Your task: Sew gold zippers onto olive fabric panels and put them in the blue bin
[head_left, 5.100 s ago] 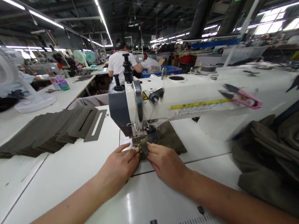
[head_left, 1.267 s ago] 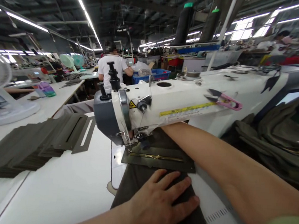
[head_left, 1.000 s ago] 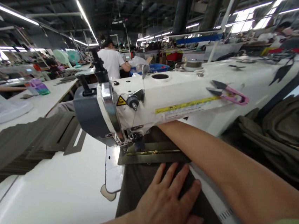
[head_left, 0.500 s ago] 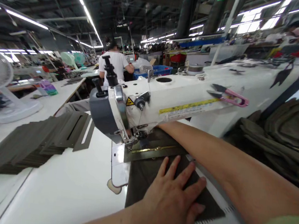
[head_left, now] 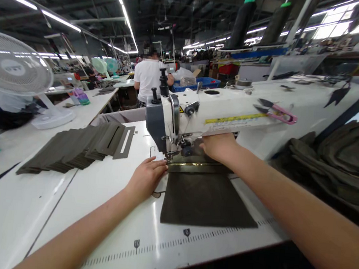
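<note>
The open left hand [head_left: 146,180] rests on the white desk [head_left: 72,221] beside the white sewing machine [head_left: 231,119], gripping nothing. The flat, open right hand [head_left: 219,147] lies on the dark olive fabric panel [head_left: 205,200], which sits under the needle near the desk's front edge.

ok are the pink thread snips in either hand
No, the pink thread snips lie on the white sewing machine arm, apart from the left hand and the right hand.

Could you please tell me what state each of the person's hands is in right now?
Left hand: open, holding nothing.
Right hand: cannot tell, partly hidden.
</note>
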